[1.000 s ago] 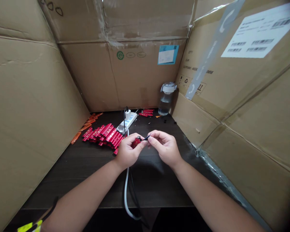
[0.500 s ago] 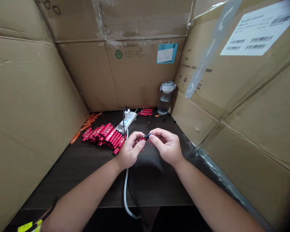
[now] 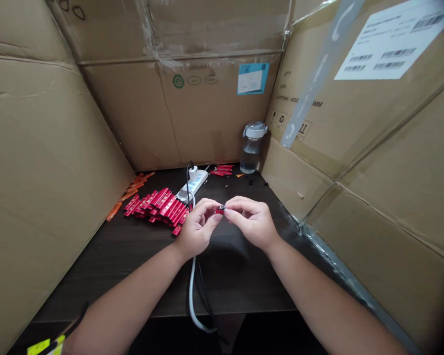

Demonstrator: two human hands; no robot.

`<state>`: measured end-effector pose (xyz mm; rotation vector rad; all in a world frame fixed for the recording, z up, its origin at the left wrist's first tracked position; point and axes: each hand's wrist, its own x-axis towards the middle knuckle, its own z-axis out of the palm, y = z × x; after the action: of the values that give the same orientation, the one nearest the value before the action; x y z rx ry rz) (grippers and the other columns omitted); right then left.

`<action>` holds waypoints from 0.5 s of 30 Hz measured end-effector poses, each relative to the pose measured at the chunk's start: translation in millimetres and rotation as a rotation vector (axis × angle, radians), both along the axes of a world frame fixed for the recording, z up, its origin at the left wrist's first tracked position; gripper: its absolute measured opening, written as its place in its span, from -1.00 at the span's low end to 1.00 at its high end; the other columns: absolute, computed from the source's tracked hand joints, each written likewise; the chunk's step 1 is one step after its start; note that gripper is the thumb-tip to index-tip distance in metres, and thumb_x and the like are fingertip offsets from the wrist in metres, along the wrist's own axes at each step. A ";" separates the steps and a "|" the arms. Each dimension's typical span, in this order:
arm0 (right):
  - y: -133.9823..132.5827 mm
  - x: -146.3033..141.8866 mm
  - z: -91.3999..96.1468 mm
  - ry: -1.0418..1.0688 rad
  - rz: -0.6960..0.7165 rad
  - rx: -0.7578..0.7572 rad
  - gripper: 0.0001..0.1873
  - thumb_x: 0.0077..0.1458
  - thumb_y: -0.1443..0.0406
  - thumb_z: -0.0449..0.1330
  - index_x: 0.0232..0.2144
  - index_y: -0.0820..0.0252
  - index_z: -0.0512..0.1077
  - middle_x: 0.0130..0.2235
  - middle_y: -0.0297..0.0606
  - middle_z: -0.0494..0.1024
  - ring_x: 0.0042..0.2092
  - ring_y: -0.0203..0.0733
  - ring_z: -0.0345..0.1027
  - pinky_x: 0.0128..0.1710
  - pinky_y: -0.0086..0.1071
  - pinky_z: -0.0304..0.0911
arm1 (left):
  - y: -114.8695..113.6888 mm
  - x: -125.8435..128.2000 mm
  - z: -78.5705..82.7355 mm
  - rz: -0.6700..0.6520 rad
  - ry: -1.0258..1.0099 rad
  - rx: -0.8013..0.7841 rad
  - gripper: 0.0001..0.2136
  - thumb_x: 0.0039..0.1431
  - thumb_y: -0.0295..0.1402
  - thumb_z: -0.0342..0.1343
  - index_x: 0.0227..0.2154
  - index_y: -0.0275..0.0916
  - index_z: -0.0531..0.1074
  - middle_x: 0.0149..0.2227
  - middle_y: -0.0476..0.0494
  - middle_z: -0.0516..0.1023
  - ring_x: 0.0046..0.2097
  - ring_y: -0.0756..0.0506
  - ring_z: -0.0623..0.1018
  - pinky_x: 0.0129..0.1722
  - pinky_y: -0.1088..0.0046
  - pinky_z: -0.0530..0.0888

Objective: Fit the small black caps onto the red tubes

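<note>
Above the dark table, my left hand [image 3: 197, 228] pinches a small red piece [image 3: 219, 211] between thumb and fingers. A dark part with a light round spot shows at its end; the rest is hidden by my fingers. My right hand [image 3: 254, 221] is closed in a pinch against that dark end, fingertips almost touching the left ones. What it grips is too small and covered to name. Left of my hands lies a pile of slim red casings [image 3: 163, 203] with pale markings and black ends.
Orange strips [image 3: 131, 191] lie along the left cardboard wall [image 3: 52, 162]. A white power strip [image 3: 196, 183] with a plugged-in adapter stands behind my hands, its cable [image 3: 192, 291] running under my left wrist. Farther back are red casings [image 3: 222, 170] and a water bottle [image 3: 250, 150].
My right fingers have moved in closer to the left ones. The thin dark blue-black piece that stuck out between the fingertips no longer shows. The view has shifted slightly.
</note>
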<state>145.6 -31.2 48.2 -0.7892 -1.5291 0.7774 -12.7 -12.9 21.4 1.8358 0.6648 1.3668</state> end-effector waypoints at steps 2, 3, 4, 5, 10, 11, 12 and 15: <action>1.0 0.8 -0.4 0.049 0.047 -0.056 -0.91 -0.02 0.29 0.26 -0.49 0.20 0.53 -0.41 -0.25 0.49 -0.45 -0.28 0.35 -0.49 -0.39 0.29 | -0.1 0.0 0.6 -0.012 -0.001 -0.006 -0.86 0.16 -0.35 0.07 -0.23 -0.21 0.42 -0.23 -0.12 0.41 -0.21 -0.03 0.43 -0.23 0.46 0.41; 1.8 1.2 -0.9 0.076 0.075 -0.090 -0.91 -0.03 0.28 0.28 -0.50 0.20 0.53 -0.42 -0.25 0.49 -0.45 -0.28 0.34 -0.49 -0.39 0.30 | -0.2 0.0 0.8 -0.018 -0.001 -0.006 -0.86 0.16 -0.35 0.07 -0.23 -0.20 0.42 -0.24 -0.12 0.41 -0.21 -0.03 0.43 -0.23 0.46 0.41; 2.7 1.6 -1.7 0.105 0.106 -0.128 -0.90 -0.05 0.27 0.29 -0.50 0.21 0.54 -0.42 -0.26 0.49 -0.46 -0.29 0.34 -0.50 -0.39 0.30 | -0.3 0.0 1.1 -0.025 0.000 -0.006 -0.87 0.16 -0.35 0.07 -0.23 -0.21 0.42 -0.24 -0.12 0.42 -0.20 -0.03 0.44 -0.23 0.46 0.41; 3.6 1.8 -2.7 0.136 0.138 -0.166 -0.88 -0.07 0.26 0.30 -0.50 0.22 0.54 -0.43 -0.26 0.49 -0.46 -0.29 0.34 -0.50 -0.39 0.30 | -0.4 0.0 1.4 -0.033 -0.001 -0.005 -0.87 0.16 -0.36 0.07 -0.23 -0.21 0.42 -0.24 -0.12 0.42 -0.20 -0.03 0.44 -0.23 0.46 0.41; 6.1 1.8 -6.2 0.235 0.219 -0.241 -0.87 -0.12 0.27 0.34 -0.52 0.25 0.53 -0.44 -0.26 0.48 -0.46 -0.29 0.34 -0.51 -0.40 0.29 | -1.2 -0.2 2.4 -0.069 -0.003 -0.036 -0.86 0.16 -0.33 0.07 -0.24 -0.22 0.42 -0.23 -0.13 0.43 -0.23 -0.03 0.45 -0.26 0.47 0.42; 5.8 1.5 -6.1 0.230 0.215 -0.226 -0.87 -0.11 0.27 0.33 -0.51 0.24 0.53 -0.43 -0.26 0.48 -0.46 -0.29 0.34 -0.50 -0.39 0.29 | -1.1 -0.4 2.4 -0.069 -0.002 -0.045 -0.85 0.16 -0.32 0.07 -0.23 -0.22 0.42 -0.24 -0.13 0.43 -0.24 -0.03 0.46 -0.28 0.48 0.42; 5.2 1.2 -5.7 0.217 0.205 -0.204 -0.88 -0.09 0.28 0.32 -0.50 0.24 0.52 -0.42 -0.26 0.47 -0.46 -0.30 0.34 -0.50 -0.39 0.29 | -1.0 -0.6 2.3 -0.066 0.000 -0.050 -0.85 0.17 -0.32 0.07 -0.23 -0.23 0.42 -0.24 -0.13 0.43 -0.25 -0.02 0.46 -0.29 0.49 0.42; 1.9 0.3 -2.9 0.130 0.129 -0.089 -0.90 -0.03 0.30 0.28 -0.50 0.24 0.51 -0.40 -0.26 0.46 -0.46 -0.32 0.32 -0.49 -0.40 0.28 | -0.6 -1.4 1.7 -0.041 0.006 -0.031 -0.84 0.16 -0.33 0.07 -0.22 -0.23 0.42 -0.24 -0.12 0.43 -0.27 -0.01 0.45 -0.31 0.51 0.41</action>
<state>145.9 -29.3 45.3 -0.6958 -1.4474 0.9793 -14.1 -13.5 23.1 1.8196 0.6448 1.3183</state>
